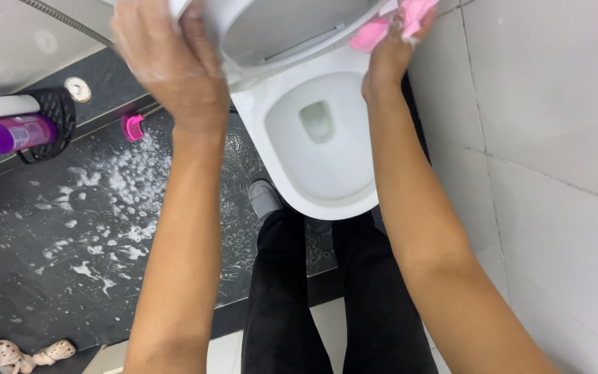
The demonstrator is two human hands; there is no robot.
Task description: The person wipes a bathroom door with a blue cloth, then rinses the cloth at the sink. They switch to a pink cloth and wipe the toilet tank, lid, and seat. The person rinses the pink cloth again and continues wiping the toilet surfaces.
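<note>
My left hand [171,59] grips the edge of the raised white toilet lid [278,24] at the top of the view, fingers wrapped over its rim. My right hand [389,59] presses a pink cloth [396,21] against the lid's right side. Below them the white toilet bowl [278,173] stands uncovered, with water at its drain. My legs in black trousers stand right in front of the bowl.
The dark floor [50,235] on the left is wet with soapy foam. A purple bottle [8,133] lies in a black holder [57,125], with a small pink cap [133,127] nearby. White tiled wall [555,138] rises on the right. Light sandals [19,354] sit bottom left.
</note>
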